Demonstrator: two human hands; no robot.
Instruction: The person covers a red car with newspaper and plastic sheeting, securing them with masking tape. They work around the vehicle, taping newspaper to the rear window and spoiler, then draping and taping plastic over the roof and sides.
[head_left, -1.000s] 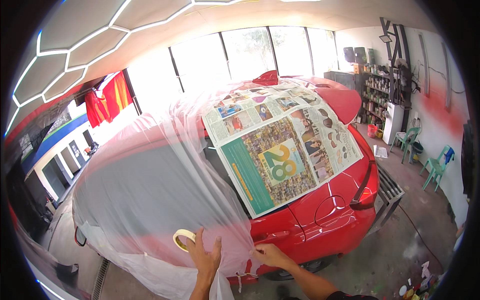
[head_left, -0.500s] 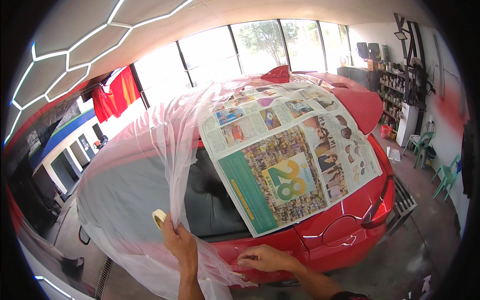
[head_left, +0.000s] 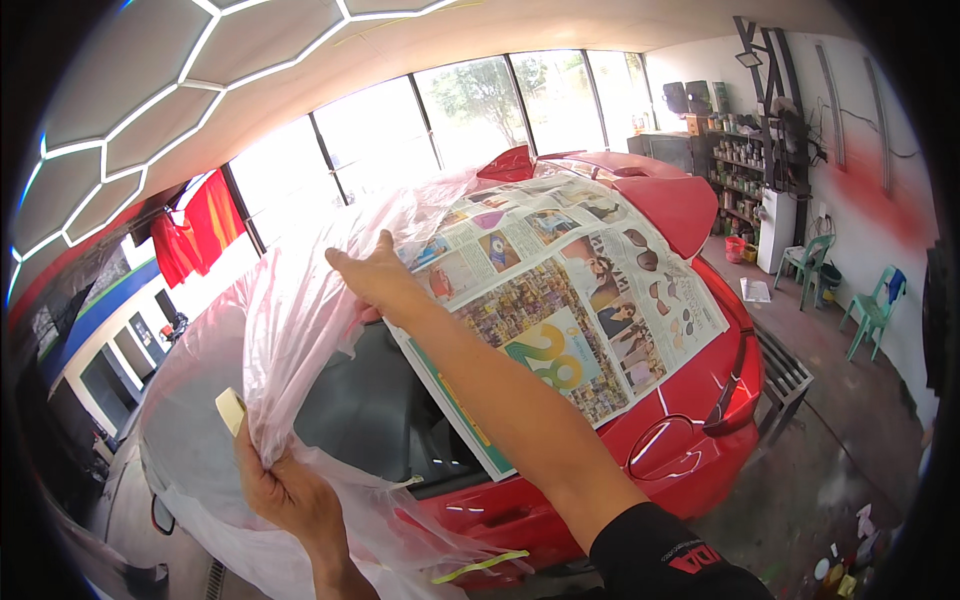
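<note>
My left hand (head_left: 290,497) is closed round a roll of cream masking tape (head_left: 230,411), with gathered plastic film (head_left: 292,340) bunched against its fingers. That thin, clear film drapes over the front and side of a red car (head_left: 520,512). My right hand (head_left: 378,280) reaches up across the side window, thumb and one finger spread, at the film's edge beside the newspaper. Its lower fingers are partly hidden. Newspaper sheets (head_left: 470,305) cover the rear side glass, and my right forearm crosses over them. Bare dark window (head_left: 375,415) shows between film and newspaper.
A yellowish tape strip (head_left: 480,567) lies along the film's lower edge. A metal stand (head_left: 785,385) is behind the car. Green plastic chairs (head_left: 876,312) and shelves of cans (head_left: 738,170) line the right wall. Tall windows stand at the back.
My right hand has risen from the lower door to the film's upper edge. My left hand has moved left with the tape roll, drawing film leftward and baring more window. The view has shifted.
</note>
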